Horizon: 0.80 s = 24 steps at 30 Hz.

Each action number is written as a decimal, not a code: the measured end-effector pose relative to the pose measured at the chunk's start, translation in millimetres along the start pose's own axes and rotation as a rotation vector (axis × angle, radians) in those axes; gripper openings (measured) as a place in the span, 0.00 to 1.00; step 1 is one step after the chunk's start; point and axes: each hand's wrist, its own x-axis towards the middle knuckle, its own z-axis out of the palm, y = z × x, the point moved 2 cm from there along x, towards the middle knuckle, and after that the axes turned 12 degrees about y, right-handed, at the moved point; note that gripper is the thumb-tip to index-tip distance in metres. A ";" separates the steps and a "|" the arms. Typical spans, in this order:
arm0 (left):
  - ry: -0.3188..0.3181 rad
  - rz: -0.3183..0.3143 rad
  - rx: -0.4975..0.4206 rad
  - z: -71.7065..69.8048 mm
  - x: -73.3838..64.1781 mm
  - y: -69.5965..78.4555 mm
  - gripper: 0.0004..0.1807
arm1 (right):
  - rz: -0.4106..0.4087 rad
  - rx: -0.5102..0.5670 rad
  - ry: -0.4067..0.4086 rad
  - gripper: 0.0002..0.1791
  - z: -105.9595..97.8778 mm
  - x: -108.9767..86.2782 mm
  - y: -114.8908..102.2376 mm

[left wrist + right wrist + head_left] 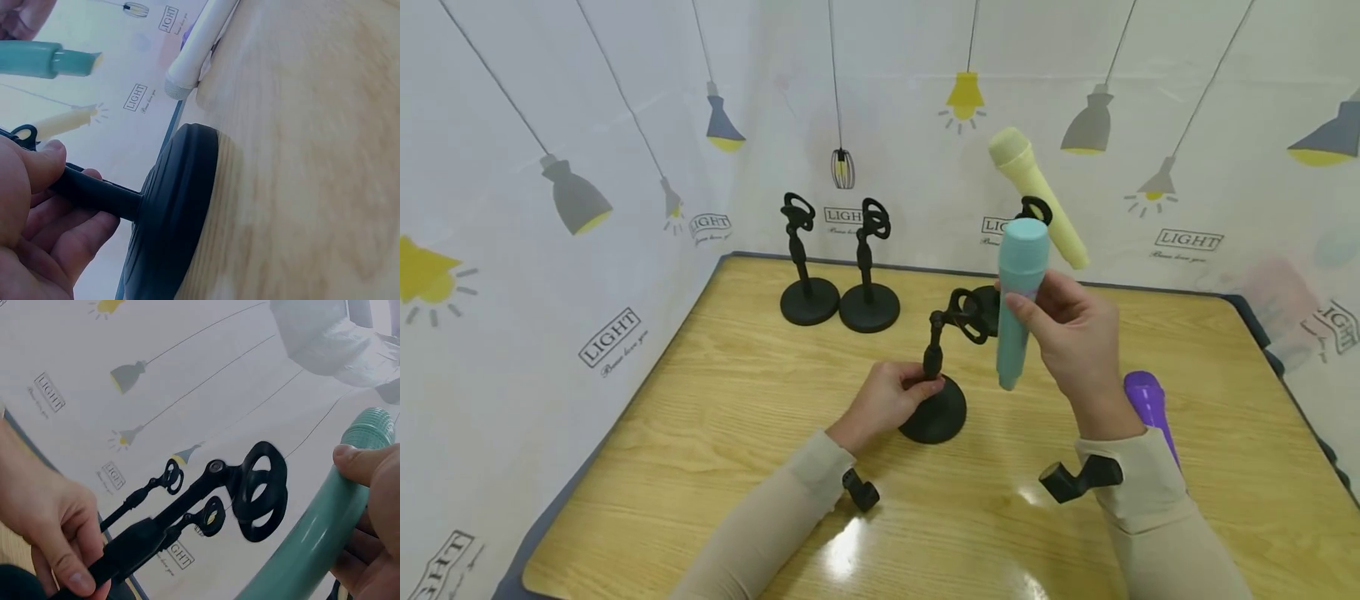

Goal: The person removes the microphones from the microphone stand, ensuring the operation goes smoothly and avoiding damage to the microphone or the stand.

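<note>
My left hand (887, 400) grips the post of a black microphone stand (934, 412) whose round base is on the table. The stand's looped clip (262, 490) is unoccupied and faces the right hand. My right hand (1078, 333) holds a teal microphone (1022, 258) nearly upright beside that clip, apart from it, thumb on the near side and fingers behind. In the left wrist view, the teal microphone (37, 59) points sideways above the stand base (175, 212).
Two more black stands (808, 300) (869, 307) stand at the back left with unoccupied clips. Behind the teal microphone, another stand (1036, 208) carries a tilted yellow microphone (1037, 187). A purple microphone (1146, 400) lies by the right forearm. The left wrist view shows a white microphone (197, 53) on the table (312, 156).
</note>
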 end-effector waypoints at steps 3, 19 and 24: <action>-0.002 -0.003 -0.003 -1.0 -0.3 0.9 0.11 | -0.013 -0.055 -0.011 0.19 -1.3 -1.6 5.1; -0.015 -0.023 -0.009 -1.4 0.6 -2.0 0.11 | 0.059 -0.442 0.004 0.26 -17.0 -5.7 28.9; -0.016 -0.047 -0.013 -1.4 -0.4 -1.9 0.12 | 0.047 -0.590 0.016 0.28 -22.7 -7.6 42.8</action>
